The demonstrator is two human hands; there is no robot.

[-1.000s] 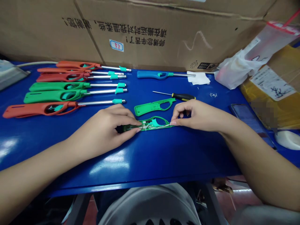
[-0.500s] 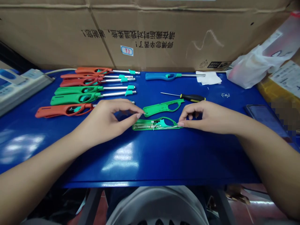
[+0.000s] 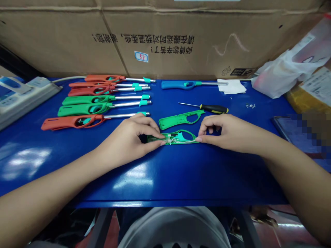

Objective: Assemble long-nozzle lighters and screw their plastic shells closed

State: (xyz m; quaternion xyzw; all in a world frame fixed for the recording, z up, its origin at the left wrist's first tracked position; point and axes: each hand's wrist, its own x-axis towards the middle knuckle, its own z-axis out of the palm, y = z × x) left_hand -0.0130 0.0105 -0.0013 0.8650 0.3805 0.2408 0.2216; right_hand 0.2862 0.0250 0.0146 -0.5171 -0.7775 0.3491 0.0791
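Observation:
An opened green lighter shell half (image 3: pixel 176 142) lies in front of me, with a clear tank, thin white tubing and a turquoise trigger (image 3: pixel 183 136) inside. My left hand (image 3: pixel 137 134) covers its left end, thumb and fingertips closed on it near the tank. At its right end, my right hand (image 3: pixel 218 129) pinches the tip of the shell and the tubing. Just behind lies the other green shell half (image 3: pixel 181 119), inner side up and untouched. My fingers hide part of the tank and the shell's tip.
Several assembled lighters, among them a red one (image 3: pixel 59 123), lie at left. Behind are a blue lighter (image 3: pixel 178 84), a white paper (image 3: pixel 231 86) and a screwdriver (image 3: pixel 214 109). Small screws (image 3: pixel 250 105), a phone (image 3: pixel 297 132) and a plastic bag (image 3: pixel 274 79) are at right. A cardboard box (image 3: pixel 165 20) stands behind.
My left hand has moved right, from the gap by the shell halves' left ends down onto the shell with the tank. My right hand keeps its pinch at the right end.

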